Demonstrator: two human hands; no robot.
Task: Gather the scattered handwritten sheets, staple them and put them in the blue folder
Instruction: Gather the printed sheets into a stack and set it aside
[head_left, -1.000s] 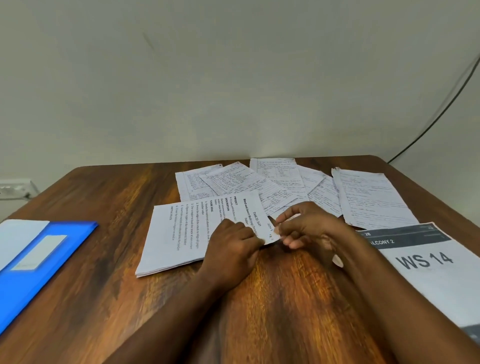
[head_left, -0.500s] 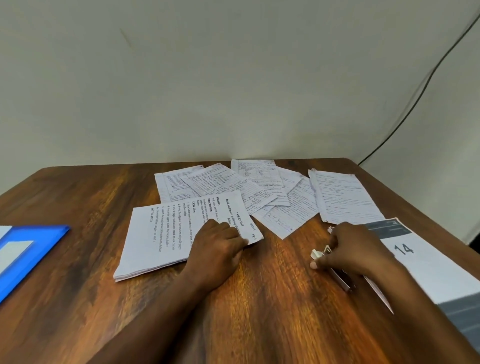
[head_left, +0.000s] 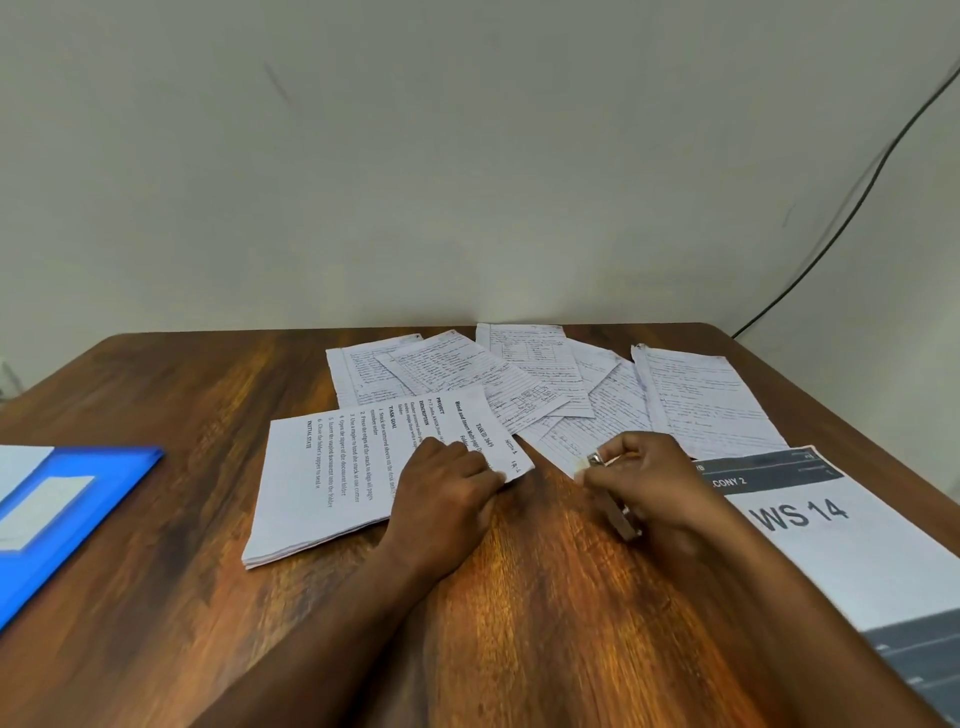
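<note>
Wood, dark and strongly grained, makes up the table (head_left: 545, 623) under both hands, its near edge cut off by the frame. Right of the right hand lies a large printed sign (head_left: 841, 540), white with grey bands, reading "WS 14"; its first letters are hidden by the wrist and its lower corner runs out of view. Far to the left of the left hand, the blue folder (head_left: 88, 499) is smooth, blurred and cut off at the edge. Beyond both hands, the handwritten sheets (head_left: 540, 384) fan out overlapping, thin lined paper, the writing too small to read. A squared stack of printed pages (head_left: 332, 483) sits under the left hand (head_left: 447, 499), whose curled fingers pinch its near corner. The right hand (head_left: 649, 483) curls round a small metal stapler (head_left: 618, 514), mostly hidden by the fingers.
</note>
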